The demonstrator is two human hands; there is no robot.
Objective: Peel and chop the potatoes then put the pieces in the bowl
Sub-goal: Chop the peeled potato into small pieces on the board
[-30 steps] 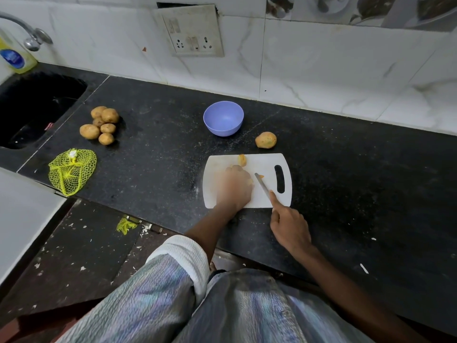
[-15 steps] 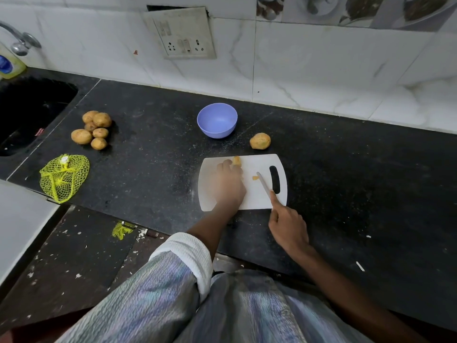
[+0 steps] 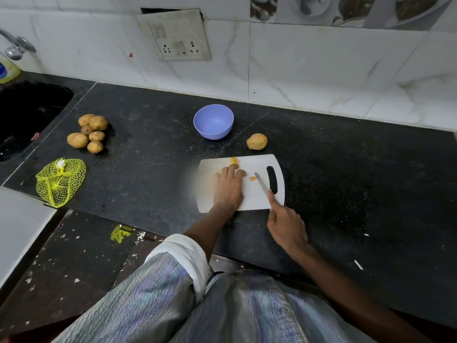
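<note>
Head view: a person is chopping potato on a white cutting board (image 3: 257, 194) on a black counter (image 3: 346, 181).

Whole potatoes (image 3: 90, 131) are sitting at ten o'clock; the purple bowl (image 3: 213, 121) is waiting at twelve. The left hand (image 3: 228, 186) is pressing flat on potato pieces (image 3: 234, 160), fingers spread. A small piece (image 3: 252, 179) is lying just beside the blade. The right hand (image 3: 286, 224) is gripping a knife (image 3: 261, 184), forefinger along it. Another potato (image 3: 257, 141) is resting at one o'clock.

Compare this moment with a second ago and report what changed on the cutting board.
The left hand slid toward the board's far edge, uncovering a small cut piece beside the knife. The right hand still grips the knife. Bowl and whole potato unmoved.
</note>
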